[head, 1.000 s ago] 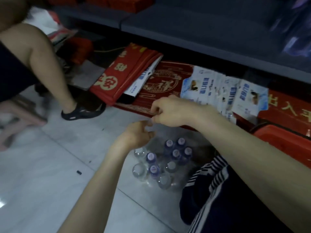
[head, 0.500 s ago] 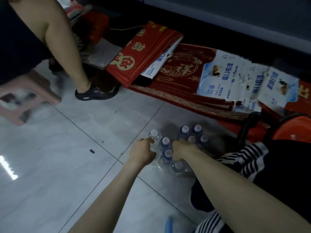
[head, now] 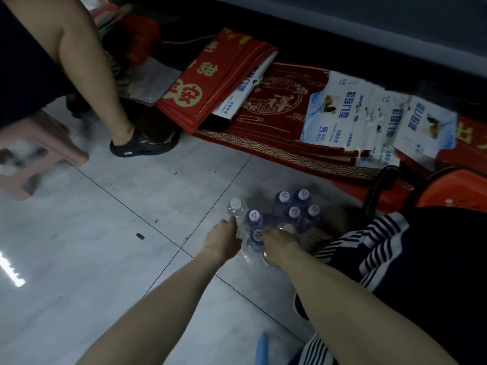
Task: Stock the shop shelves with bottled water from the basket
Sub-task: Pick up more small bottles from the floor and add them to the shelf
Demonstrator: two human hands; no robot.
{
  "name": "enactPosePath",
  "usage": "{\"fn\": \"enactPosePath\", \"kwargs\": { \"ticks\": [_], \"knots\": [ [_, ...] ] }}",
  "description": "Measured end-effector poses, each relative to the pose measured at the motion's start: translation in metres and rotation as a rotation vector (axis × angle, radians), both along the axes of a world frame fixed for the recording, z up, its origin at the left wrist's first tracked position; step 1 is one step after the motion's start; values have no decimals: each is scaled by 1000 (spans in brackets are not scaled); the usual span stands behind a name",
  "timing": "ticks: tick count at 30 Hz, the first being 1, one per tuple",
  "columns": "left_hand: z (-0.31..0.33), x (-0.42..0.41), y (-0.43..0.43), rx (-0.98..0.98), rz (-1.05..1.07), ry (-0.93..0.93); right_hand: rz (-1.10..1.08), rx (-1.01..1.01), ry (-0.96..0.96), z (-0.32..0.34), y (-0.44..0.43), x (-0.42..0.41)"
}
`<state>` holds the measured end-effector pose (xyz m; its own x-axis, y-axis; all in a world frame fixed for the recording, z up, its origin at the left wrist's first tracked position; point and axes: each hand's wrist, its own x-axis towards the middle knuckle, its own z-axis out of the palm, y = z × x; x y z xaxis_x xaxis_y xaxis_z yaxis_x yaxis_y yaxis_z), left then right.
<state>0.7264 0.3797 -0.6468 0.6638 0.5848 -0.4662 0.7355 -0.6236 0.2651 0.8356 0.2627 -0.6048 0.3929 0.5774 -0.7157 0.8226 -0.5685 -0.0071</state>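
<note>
The bottles of water [head: 283, 206] stand upright in a tight cluster on the tiled floor [head: 105, 259], just left of the orange basket [head: 453, 188] and outside it. Most caps are white with a small logo; the bottle at the far left of the cluster has a plain clear cap. The left hand [head: 224, 241] grasps the left side of the cluster, fingers curled down against the bottles and touching the clear-capped one. The right hand [head: 279, 245] grasps the near right side, fingers curled over a bottle top. Whether either hand closes around a single bottle or around a wrapping cannot be told. The basket has a black handle [head: 379, 185] raised at its left edge; the wearer's striped garment [head: 382, 246] covers its near part. Beyond the bottles, red mats [head: 276, 122] with gold patterns lie flat on the floor, with white and blue packets [head: 342, 114] spread over their right end. A grey shelf edge [head: 369, 35] runs above them. At upper left, another person's leg [head: 92, 75] ends in a dark sandal [head: 142, 147] planted on the floor, beside a pink stool [head: 44, 151].
</note>
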Motion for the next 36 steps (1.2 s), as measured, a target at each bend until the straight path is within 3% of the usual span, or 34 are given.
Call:
{"fn": "enactPosePath", "kwargs": {
  "ticks": [8,17,22,28,36],
  "knots": [
    [35,-8,16,68,-267,143,75,-181,86,58,19,5],
    [159,-5,38,149,-387,30,-20,-159,197,192,45,36],
    [244,12,44,301,-482,-204,-140,74,171,263,41,67],
    [353,38,32,492,-587,-541,-220,521,7,360,3,100],
    [470,111,12,394,-584,-851,-406,1005,-307,474,-78,142]
  ]
}}
